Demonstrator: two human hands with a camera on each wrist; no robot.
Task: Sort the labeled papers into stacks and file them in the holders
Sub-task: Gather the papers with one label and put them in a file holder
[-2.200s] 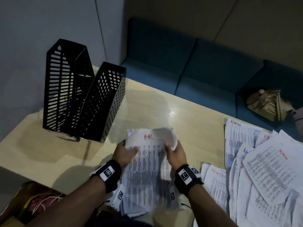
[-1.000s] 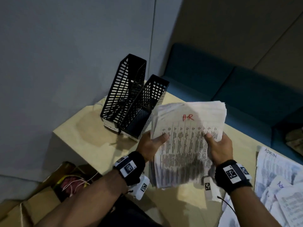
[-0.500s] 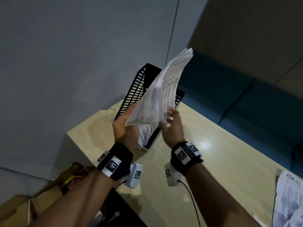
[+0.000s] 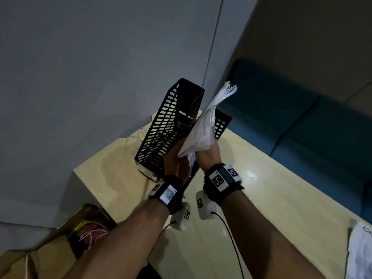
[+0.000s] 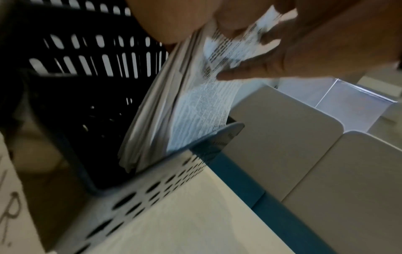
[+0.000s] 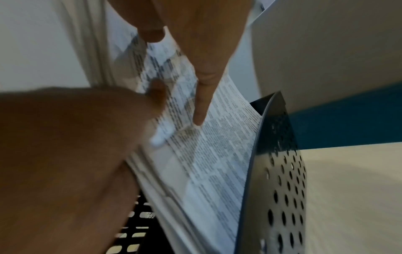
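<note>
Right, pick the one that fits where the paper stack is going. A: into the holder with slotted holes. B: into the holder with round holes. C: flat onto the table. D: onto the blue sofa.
B: the paper stack's lower edge sits inside the round-holed holder, beside the slotted holder, with both hands gripping it.

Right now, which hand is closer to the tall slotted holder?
Left. The left hand is right against the slotted holder; the right hand sits beyond the paper stack.

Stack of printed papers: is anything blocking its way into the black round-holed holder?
Nothing visible does. The stack of printed white papers already has its lower edge inside the black round-holed file holder, guided by left hand and right hand.
</note>
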